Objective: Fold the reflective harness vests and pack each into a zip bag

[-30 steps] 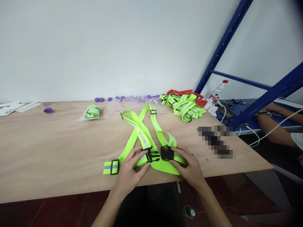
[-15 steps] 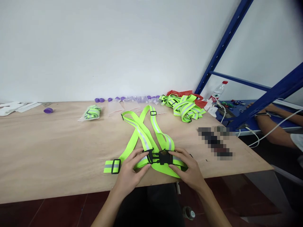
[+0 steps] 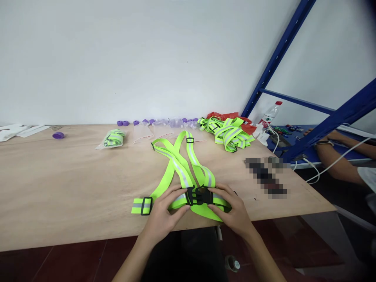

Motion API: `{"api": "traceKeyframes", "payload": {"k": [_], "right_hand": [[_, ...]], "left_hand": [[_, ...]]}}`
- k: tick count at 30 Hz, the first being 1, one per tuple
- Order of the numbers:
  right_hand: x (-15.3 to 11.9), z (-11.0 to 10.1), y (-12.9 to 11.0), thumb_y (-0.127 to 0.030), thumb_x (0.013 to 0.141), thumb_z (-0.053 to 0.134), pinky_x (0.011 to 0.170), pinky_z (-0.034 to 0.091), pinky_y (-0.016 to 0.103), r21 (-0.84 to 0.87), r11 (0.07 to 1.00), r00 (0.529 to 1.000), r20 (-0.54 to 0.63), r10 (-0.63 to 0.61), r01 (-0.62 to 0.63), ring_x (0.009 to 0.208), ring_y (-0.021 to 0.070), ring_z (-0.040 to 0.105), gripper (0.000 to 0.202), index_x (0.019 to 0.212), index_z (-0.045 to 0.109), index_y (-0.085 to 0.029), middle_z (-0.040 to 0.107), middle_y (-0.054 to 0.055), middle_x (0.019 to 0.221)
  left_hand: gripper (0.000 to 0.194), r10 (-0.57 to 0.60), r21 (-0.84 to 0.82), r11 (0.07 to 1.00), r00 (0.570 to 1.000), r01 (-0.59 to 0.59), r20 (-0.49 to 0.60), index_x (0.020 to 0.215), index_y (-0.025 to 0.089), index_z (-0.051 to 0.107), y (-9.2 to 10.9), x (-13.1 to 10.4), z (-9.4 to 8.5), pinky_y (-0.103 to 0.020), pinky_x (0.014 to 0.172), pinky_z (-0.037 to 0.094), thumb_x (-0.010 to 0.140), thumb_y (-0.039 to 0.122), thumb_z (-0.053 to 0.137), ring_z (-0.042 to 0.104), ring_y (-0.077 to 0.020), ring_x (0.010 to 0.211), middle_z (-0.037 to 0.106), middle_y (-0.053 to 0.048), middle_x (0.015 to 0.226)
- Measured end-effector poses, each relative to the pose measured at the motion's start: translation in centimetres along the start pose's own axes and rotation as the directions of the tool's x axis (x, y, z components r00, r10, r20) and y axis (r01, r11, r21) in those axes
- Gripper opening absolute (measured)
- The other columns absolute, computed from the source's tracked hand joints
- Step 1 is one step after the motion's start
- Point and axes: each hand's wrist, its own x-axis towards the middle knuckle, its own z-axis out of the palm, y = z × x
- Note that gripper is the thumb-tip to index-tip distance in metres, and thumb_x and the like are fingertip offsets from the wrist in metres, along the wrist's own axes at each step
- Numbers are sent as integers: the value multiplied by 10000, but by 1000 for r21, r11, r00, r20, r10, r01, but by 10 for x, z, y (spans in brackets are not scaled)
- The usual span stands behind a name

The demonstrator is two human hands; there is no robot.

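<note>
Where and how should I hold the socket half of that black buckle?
Probably pinch the socket half by its far and near edges, from the right, as the right hand does: its mouth faces the prong half on the left, so fingers there could block it.

Both hands [image 3: 162,210] [image 3: 234,208] face each other, each in a pinch.

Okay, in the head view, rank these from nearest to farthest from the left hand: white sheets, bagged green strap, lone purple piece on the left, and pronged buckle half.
From the left hand:
1. Pronged buckle half: held in it.
2. Bagged green strap: beyond it, leftward.
3. Lone purple piece: farther left.
4. White sheets: at the picture's left edge.
</note>
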Motion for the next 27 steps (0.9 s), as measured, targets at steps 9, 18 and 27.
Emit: {"api": "traceKeyframes", "payload": {"k": [9, 18, 27], "right_hand": [[2, -8, -1, -304, 871, 700, 910, 574, 345, 116, 992, 995, -80, 51, -42, 1086, 251, 671, 304, 1174, 705, -277, 672, 86, 1176], [0, -3, -1, -297, 862, 715, 899, 576, 338, 65, 998, 1000, -14, 10, -9, 1087, 248, 681, 321, 1183, 704, -284, 673, 83, 1190], [1, -2, 1, -319, 883, 686, 919, 571, 351, 57, 996, 997, -31, 63, -62, 1098, 245, 673, 308, 1190, 697, -294, 666, 77, 1197]], "left_hand": [[326, -40, -7, 999, 998, 40, -53, 1241, 280, 681, 0, 1, -4, -371, 1034, 527, 918, 325, 682, 623, -250, 1236, 652, -73, 1322], [339, -25, 20, 999, 999, 25, 23, 1254, 299, 680, -4, -1, 1, -360, 1079, 495, 916, 323, 684, 600, -234, 1268, 623, -57, 1374], [318, -87, -14, 996, 994, 86, -65, 1210, 283, 716, -3, 0, -2, -365, 1049, 520, 898, 343, 700, 634, -241, 1225, 663, -63, 1325]]}}
